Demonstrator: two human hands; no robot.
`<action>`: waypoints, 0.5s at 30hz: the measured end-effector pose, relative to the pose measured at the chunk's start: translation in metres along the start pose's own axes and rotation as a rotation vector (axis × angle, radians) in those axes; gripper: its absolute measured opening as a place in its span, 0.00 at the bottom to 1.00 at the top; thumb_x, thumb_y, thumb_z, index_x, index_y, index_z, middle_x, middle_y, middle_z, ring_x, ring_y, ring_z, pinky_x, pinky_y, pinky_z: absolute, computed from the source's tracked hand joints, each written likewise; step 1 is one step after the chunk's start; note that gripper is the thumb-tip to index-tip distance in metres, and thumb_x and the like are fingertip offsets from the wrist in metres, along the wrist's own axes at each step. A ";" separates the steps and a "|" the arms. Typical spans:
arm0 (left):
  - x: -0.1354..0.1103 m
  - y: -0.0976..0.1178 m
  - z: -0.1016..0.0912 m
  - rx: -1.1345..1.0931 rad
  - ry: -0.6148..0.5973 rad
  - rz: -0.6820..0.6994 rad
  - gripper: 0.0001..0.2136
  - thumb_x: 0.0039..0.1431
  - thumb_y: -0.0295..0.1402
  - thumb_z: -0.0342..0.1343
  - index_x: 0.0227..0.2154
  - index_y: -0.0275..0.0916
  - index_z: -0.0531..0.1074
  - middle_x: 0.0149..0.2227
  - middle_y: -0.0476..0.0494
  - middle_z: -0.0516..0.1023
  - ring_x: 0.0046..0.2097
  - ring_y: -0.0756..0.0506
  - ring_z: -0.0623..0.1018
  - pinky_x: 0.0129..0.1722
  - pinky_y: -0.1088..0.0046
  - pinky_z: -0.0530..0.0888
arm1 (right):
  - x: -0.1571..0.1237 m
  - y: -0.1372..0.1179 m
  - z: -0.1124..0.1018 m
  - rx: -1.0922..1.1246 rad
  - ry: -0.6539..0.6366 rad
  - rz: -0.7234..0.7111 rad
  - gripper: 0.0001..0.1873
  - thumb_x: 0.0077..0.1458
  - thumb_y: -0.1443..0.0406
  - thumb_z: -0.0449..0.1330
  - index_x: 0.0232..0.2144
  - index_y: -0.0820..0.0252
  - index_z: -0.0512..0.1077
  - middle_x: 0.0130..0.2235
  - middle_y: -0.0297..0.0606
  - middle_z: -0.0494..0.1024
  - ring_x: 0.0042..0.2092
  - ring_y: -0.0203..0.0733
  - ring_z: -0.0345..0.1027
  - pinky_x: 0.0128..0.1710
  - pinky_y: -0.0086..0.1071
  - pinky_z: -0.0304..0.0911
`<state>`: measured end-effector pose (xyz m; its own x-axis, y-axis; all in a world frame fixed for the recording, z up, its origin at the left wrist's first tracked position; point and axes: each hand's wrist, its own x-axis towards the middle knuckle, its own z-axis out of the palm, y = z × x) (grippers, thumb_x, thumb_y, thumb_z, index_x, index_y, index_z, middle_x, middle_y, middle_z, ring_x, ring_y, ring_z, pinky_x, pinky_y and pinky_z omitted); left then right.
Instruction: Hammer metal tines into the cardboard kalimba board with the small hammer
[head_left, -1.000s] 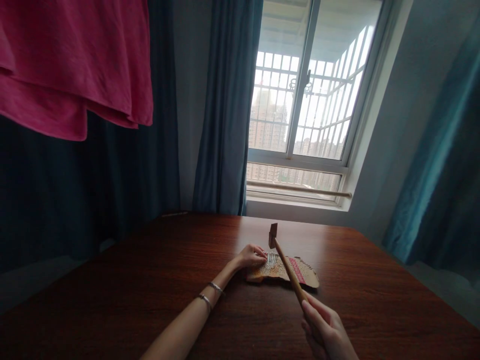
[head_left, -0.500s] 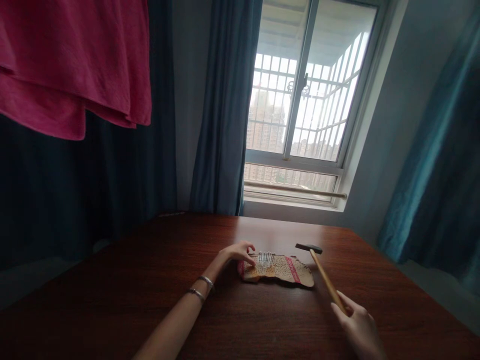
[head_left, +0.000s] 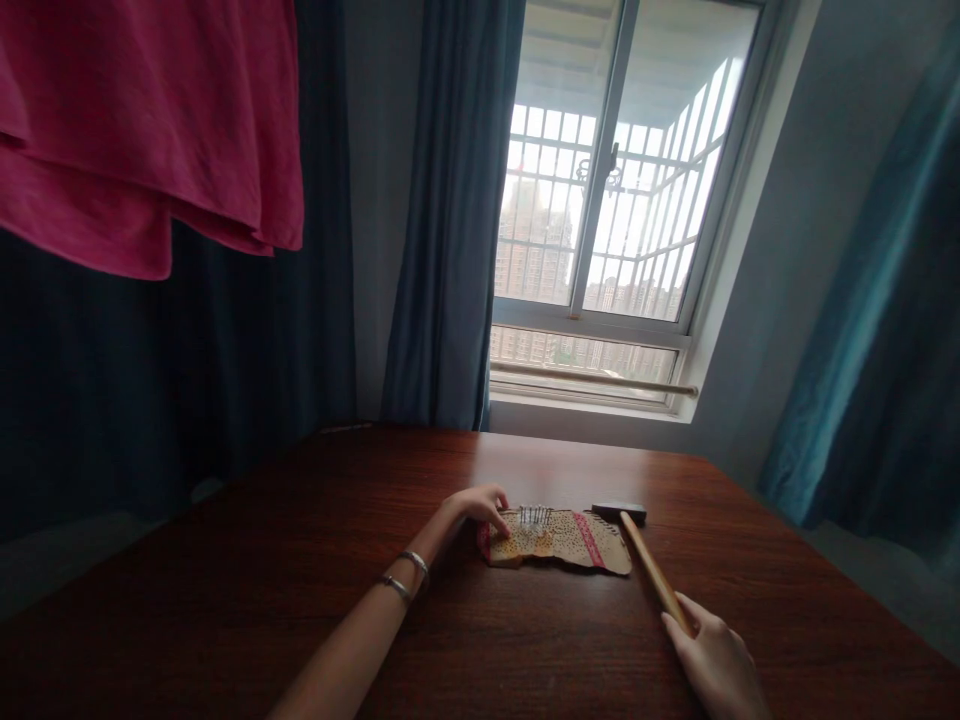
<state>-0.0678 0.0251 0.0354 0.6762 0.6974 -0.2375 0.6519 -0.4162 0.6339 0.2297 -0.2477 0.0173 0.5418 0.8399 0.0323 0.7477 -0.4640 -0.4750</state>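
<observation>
A tan, ragged-edged board [head_left: 611, 552], dotted with dark specks and crossed by pinkish-red bands, lies flat on the table. Several thin nails [head_left: 534, 516] stand upright in a cluster near its far edge, left of centre. My left hand [head_left: 484, 508] holds the board's left end, thumb on top and fingers curved toward the far edge; two silver bangles [head_left: 409, 575] circle that wrist. In my right hand [head_left: 716, 645] is a hammer [head_left: 651, 570], gripped around its wooden handle. Its dark head is low, just beyond the board's right far corner; contact with the table is unclear.
The reddish-brown wooden table [head_left: 225, 600] spreads around the board. Behind it are a barred window [head_left: 600, 250] and blue curtains [head_left: 442, 250]. A pink cloth [head_left: 150, 140] hangs at the upper left.
The hammer head has dropped slightly, with the handle and my right hand nearly in the same place. My left hand still holds the board. The view has shifted slightly.
</observation>
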 end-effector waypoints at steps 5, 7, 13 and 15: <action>0.002 0.000 0.001 -0.041 -0.041 0.042 0.23 0.29 0.38 0.66 0.32 0.34 0.72 0.28 0.48 0.72 0.28 0.47 0.72 0.25 0.76 0.67 | 0.001 -0.001 -0.002 -0.128 0.043 -0.031 0.25 0.51 0.56 0.46 0.48 0.57 0.68 0.38 0.44 0.78 0.40 0.51 0.71 0.36 0.36 0.62; 0.000 0.001 0.000 -0.075 -0.042 0.035 0.23 0.29 0.37 0.66 0.33 0.34 0.71 0.28 0.48 0.73 0.26 0.47 0.72 0.24 0.75 0.67 | 0.001 0.000 -0.003 -0.179 0.075 -0.064 0.24 0.52 0.56 0.45 0.47 0.57 0.69 0.38 0.45 0.76 0.40 0.50 0.71 0.36 0.36 0.61; -0.004 0.004 0.000 -0.200 -0.089 -0.018 0.28 0.29 0.35 0.66 0.38 0.35 0.68 0.25 0.49 0.72 0.21 0.48 0.71 0.20 0.75 0.67 | 0.006 0.010 0.007 -0.227 0.109 -0.147 0.22 0.54 0.59 0.44 0.46 0.60 0.69 0.36 0.45 0.74 0.38 0.46 0.70 0.36 0.35 0.61; -0.005 0.005 0.000 -0.226 -0.120 -0.027 0.28 0.29 0.35 0.66 0.38 0.34 0.67 0.24 0.49 0.72 0.20 0.48 0.71 0.19 0.74 0.67 | 0.010 0.017 0.015 -0.238 0.124 -0.143 0.22 0.54 0.61 0.45 0.46 0.63 0.69 0.36 0.47 0.73 0.38 0.46 0.70 0.36 0.34 0.61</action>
<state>-0.0681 0.0195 0.0396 0.7040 0.6267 -0.3341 0.5864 -0.2476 0.7713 0.2416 -0.2433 -0.0034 0.4561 0.8675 0.1985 0.8810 -0.4086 -0.2383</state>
